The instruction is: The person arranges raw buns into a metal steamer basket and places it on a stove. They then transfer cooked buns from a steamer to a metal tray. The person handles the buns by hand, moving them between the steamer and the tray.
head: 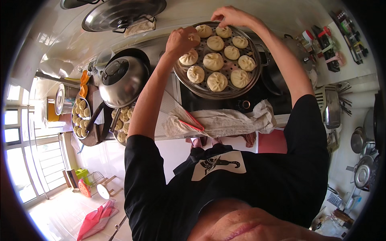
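Note:
A round, perforated metal steamer tray [202,87] sits over the black cooktop, with several pleated steamed buns [213,61] spread across it. My left hand [181,40] covers part of a bun [194,37] at the tray's upper left; its fingertips are hidden, so a grip cannot be made out. Over the far rim, my right hand [230,16] has its thumb and fingers apart. Its thumb is at the top of another bun [223,32], though contact is unclear.
A beige cloth [223,120] and a red-edged item [191,120] lie along the counter front. To the left are a domed wok lid [120,84], a dark handle [95,116] and an oval tray of smaller buns [73,116]. Another steel lid [123,15] hangs on the wall.

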`<state>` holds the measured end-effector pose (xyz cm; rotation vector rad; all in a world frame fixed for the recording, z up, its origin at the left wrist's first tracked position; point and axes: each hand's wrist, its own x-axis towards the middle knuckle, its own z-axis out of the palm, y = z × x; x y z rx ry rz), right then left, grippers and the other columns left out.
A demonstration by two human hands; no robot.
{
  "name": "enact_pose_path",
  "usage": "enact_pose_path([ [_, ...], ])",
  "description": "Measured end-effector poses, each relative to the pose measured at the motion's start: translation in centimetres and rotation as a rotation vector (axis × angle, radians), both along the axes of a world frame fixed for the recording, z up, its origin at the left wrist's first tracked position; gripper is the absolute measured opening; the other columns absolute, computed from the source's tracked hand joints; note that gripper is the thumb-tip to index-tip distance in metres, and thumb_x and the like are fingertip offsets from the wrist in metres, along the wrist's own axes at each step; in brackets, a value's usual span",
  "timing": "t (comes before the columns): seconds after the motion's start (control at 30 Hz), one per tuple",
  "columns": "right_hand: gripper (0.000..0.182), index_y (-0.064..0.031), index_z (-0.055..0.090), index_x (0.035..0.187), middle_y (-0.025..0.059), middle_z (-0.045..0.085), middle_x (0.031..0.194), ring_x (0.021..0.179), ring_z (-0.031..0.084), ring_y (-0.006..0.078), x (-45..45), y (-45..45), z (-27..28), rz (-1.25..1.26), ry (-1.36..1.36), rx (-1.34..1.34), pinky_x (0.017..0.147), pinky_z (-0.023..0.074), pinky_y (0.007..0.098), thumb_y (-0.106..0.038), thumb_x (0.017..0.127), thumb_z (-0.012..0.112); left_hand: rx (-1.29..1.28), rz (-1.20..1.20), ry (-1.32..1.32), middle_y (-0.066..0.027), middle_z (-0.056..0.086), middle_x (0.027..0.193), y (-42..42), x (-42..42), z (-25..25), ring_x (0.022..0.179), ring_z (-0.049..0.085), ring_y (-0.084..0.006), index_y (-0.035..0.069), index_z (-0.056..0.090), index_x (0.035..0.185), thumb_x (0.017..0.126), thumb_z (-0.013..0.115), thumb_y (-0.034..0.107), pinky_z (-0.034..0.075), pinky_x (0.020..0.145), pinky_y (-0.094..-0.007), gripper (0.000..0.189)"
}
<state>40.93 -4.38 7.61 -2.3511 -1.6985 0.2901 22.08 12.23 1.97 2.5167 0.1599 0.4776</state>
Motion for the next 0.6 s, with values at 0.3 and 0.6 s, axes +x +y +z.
enact_pose_path([
  [0.3,0.047,-0.0072,0.063,0.114,0.0129,0.064,0.109,0.1,0.062,0.0269,-1.6,-2.4,-2.1,-0.144,-0.104,-0.004,0.086,0.0514,0.0391,-0.018,0.069,0.073,0.046,0.08,0.019,-0.0157,0.063,0.095,-0.7,-0.4,0.5,0.092,0.061,-0.0335,0.015,0.066,0.099,0.068,0.069,0.023,0.049,0.08,-0.0412,0.033],
  [0.6,0.044,-0.0071,0.063,0.113,0.0133,0.065,0.107,0.099,0.062,0.027,-0.9,-2.2,-3.2,-0.118,-0.105,0.066,0.087,0.0508,0.039,-0.021,0.073,0.072,0.061,0.066,0.01,-0.0165,0.063,0.095,-0.6,0.0,0.2,0.091,0.061,-0.0344,0.014,0.066,0.099,0.069,0.068,0.022,0.049,0.08,-0.0415,0.031],
])
